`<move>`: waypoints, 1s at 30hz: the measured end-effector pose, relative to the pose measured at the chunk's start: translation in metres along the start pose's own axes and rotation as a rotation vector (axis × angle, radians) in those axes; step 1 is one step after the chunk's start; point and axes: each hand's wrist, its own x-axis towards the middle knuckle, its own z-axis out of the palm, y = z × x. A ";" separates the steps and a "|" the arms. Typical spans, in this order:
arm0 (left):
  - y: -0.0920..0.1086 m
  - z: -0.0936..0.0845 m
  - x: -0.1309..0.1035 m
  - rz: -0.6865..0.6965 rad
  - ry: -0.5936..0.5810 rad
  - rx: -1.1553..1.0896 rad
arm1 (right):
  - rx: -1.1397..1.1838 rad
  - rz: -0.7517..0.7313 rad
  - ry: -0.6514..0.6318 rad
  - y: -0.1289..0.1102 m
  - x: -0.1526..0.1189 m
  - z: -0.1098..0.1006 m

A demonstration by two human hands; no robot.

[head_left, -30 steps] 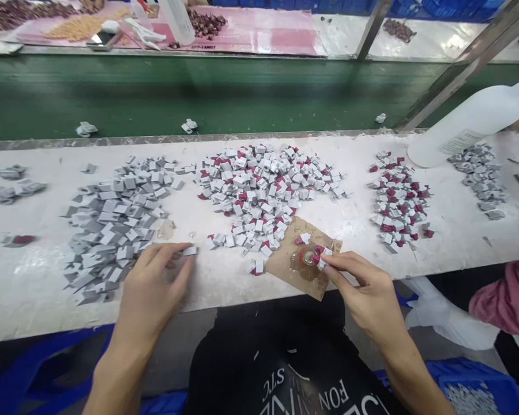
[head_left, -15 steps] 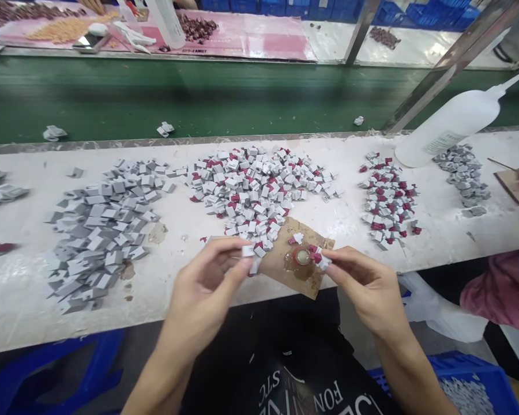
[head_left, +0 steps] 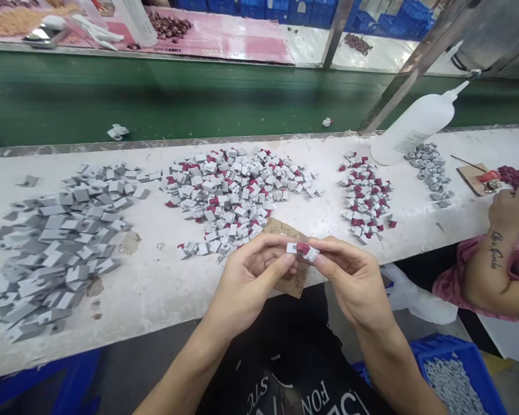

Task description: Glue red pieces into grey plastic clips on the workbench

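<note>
My left hand (head_left: 259, 268) pinches a small white piece (head_left: 291, 248) between thumb and fingertips. Opposite it, my right hand (head_left: 350, 268) grips a white and dark red piece (head_left: 307, 251). The two pieces meet, or nearly so, above a brown cardboard sheet (head_left: 296, 282), which my hands partly cover. Behind my hands lies a heap of white and dark red pieces (head_left: 237, 184). A larger heap of grey pieces (head_left: 56, 242) spreads over the left of the table.
The white table (head_left: 155, 294) runs along a green conveyor (head_left: 199, 104). Right of centre are another red and white heap (head_left: 367, 196), a leaning white bottle (head_left: 415, 129) and grey parts (head_left: 430, 173). Another person's hand (head_left: 510, 210) works at the far right. A blue crate (head_left: 488, 380) stands below.
My hands have come together, bringing the white piece up to the red and white one. The view has shifted to the right, showing more of the other person's arm.
</note>
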 end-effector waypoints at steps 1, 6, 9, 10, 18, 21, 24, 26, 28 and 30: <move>0.000 0.000 0.000 -0.002 -0.004 0.013 | -0.011 0.002 -0.014 -0.001 0.001 0.000; 0.002 0.000 -0.002 0.037 -0.004 0.123 | -0.068 0.017 -0.092 -0.008 0.012 -0.001; 0.012 -0.007 0.001 0.054 -0.025 0.226 | -0.031 0.026 -0.126 -0.009 0.022 0.002; 0.016 -0.011 0.004 0.053 -0.049 0.272 | -0.020 0.033 -0.133 -0.009 0.025 0.004; 0.077 -0.058 0.100 0.181 0.042 0.837 | -0.461 -0.038 -0.110 -0.019 0.127 0.000; 0.099 -0.084 0.162 0.205 0.321 0.936 | -0.787 -0.108 0.113 -0.022 0.211 -0.013; 0.110 -0.113 0.216 0.169 0.468 1.014 | -0.901 -0.137 0.215 -0.020 0.292 -0.022; 0.109 -0.130 0.244 0.107 0.479 1.036 | -0.955 -0.130 0.237 -0.016 0.332 -0.025; 0.103 -0.143 0.265 0.035 0.477 1.055 | -0.993 -0.104 0.233 -0.012 0.359 -0.026; 0.098 -0.152 0.282 -0.031 0.485 1.074 | -1.008 -0.069 0.211 -0.007 0.376 -0.025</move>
